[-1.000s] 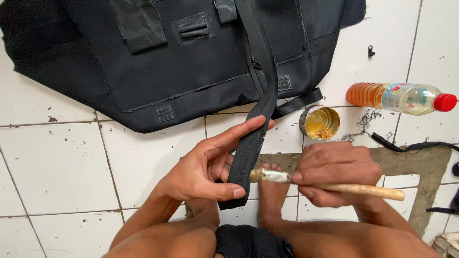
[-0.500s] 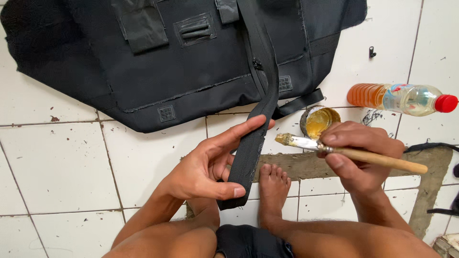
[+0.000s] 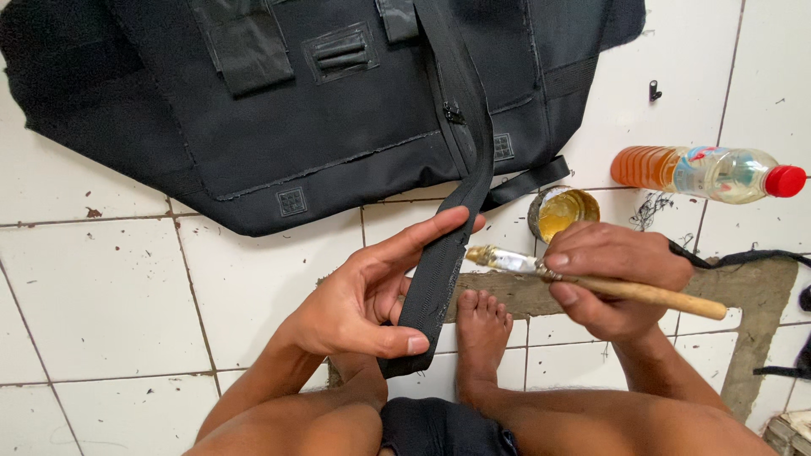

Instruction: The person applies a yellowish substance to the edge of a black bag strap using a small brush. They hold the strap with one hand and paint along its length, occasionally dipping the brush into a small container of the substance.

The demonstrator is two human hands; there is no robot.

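Gluing the strap [image 3: 445, 253] is in hand: left hand [image 3: 363, 300] pinches it flat, right hand [image 3: 612, 270] grips the brush [image 3: 591, 279] (bristles beside the strap), so the next stroke probably needs steady aim along it.

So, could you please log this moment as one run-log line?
left hand: grips black strap | right hand: holds brush, bristles beside strap | glue tin: open on tile floor

The left hand [image 3: 359, 300] pinches a black strap [image 3: 446, 245] that runs from the black bag [image 3: 338, 110] lying far on the tiled floor [image 3: 101, 295]. The right hand [image 3: 612, 279] grips a wooden-handled brush [image 3: 591, 281], its tip just beside the strap. A small tin [image 3: 563, 211] and a lying bottle [image 3: 705, 173] sit right.
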